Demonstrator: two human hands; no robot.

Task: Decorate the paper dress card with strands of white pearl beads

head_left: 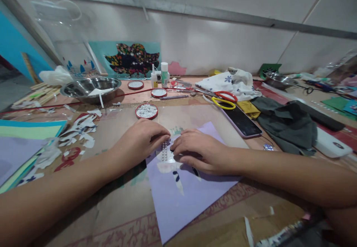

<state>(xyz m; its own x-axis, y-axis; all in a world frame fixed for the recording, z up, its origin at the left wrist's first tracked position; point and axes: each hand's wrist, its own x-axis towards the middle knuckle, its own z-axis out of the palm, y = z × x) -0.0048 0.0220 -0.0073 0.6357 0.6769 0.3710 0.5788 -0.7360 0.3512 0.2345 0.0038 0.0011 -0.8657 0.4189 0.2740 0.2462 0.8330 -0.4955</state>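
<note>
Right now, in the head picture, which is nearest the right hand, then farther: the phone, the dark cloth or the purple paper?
1. Purple paper: under the right hand.
2. Phone: to its right, farther back.
3. Dark cloth: farther right, past the phone.

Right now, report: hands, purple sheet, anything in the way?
Left hand beside silvery beads; right hand over purple sheet; smartphone off sheet, apart from hands.

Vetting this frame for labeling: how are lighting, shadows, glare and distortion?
Head view: muted light, with pale glare patches on the wall and highlights in the steel bowl; shadow on the purple sheet below the right hand; the clear container looks stretched toward the corner; far-right clutter soft; beads distinguishable.
</note>
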